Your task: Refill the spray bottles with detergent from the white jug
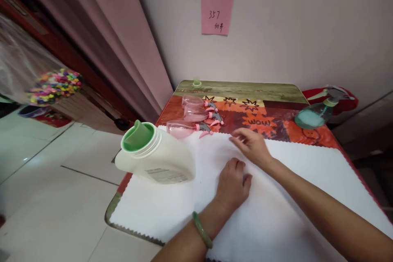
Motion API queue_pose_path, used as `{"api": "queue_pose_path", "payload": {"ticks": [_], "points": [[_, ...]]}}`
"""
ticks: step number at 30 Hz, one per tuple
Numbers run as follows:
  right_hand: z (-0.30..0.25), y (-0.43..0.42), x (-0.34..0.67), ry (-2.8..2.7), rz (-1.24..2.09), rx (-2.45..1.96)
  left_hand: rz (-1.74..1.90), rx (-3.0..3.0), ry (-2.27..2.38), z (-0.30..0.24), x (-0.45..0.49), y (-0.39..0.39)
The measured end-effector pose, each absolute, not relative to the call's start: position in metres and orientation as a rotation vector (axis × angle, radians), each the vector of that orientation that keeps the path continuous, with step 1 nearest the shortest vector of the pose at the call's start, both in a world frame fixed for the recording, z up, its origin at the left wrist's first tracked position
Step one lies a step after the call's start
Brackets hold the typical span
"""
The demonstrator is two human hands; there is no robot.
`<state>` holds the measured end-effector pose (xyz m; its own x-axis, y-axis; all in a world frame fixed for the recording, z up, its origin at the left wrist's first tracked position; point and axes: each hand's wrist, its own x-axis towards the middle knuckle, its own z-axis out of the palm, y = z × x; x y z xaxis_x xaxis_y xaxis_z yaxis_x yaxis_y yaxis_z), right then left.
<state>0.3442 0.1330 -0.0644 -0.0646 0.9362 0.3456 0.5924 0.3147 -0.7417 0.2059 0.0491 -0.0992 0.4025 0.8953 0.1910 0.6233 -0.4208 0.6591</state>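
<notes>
My left hand (232,183), a green bangle on its wrist, rests low over the white cloth (291,196). Its fingers curl loosely downward, the thumb stands apart, and no held object shows. Beyond it, my right hand (252,145) hovers at the cloth's far edge, fingers bent but parted, holding nothing visible. To the left stands a large cream jug (172,159) with a green pouring spout in its uncapped neck. Pink clear spray bottles lie on their sides behind the jug: the nearest (181,129), a middle one (195,113) and a far one (192,101). Their pink-and-grey trigger heads point right.
A spray bottle with blue-green liquid (313,115) is at the table's right edge, beside something red. A small green cap (197,83) sits at the back left. Behind is a wall with a pink note (217,13). A bag of colourful pieces (57,86) hangs left.
</notes>
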Motion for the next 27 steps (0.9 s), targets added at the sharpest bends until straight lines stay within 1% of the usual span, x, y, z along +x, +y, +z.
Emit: {"api": "queue_pose_path", "payload": {"ticks": [4,8,14,17,19,23,25,27], "points": [[-0.069,0.167,0.28,-2.195,0.387,-1.349,0.762,2.109,1.251,-0.102,0.205,0.05],[-0.073,0.189,0.249,-2.485,0.208,-1.419,0.8,2.012,1.247,-0.106,0.204,0.05],[-0.045,0.171,0.256,-2.496,-0.001,-1.388,0.921,1.825,1.176,-0.104,0.202,0.052],[-0.021,0.143,0.284,-2.299,-0.257,-1.438,1.016,1.643,1.121,-0.103,0.202,0.054],[-0.003,0.123,0.31,-2.151,-0.358,-1.47,1.079,1.475,1.094,-0.102,0.203,0.055],[0.04,0.087,0.364,-2.076,-0.211,-1.456,1.16,1.063,1.033,-0.093,0.197,0.055],[0.06,0.071,0.384,-2.097,-0.042,-1.423,1.158,0.899,0.977,-0.082,0.188,0.053],[0.077,0.059,0.395,-1.993,0.178,-1.395,1.142,0.699,0.881,-0.067,0.179,0.048]]}}
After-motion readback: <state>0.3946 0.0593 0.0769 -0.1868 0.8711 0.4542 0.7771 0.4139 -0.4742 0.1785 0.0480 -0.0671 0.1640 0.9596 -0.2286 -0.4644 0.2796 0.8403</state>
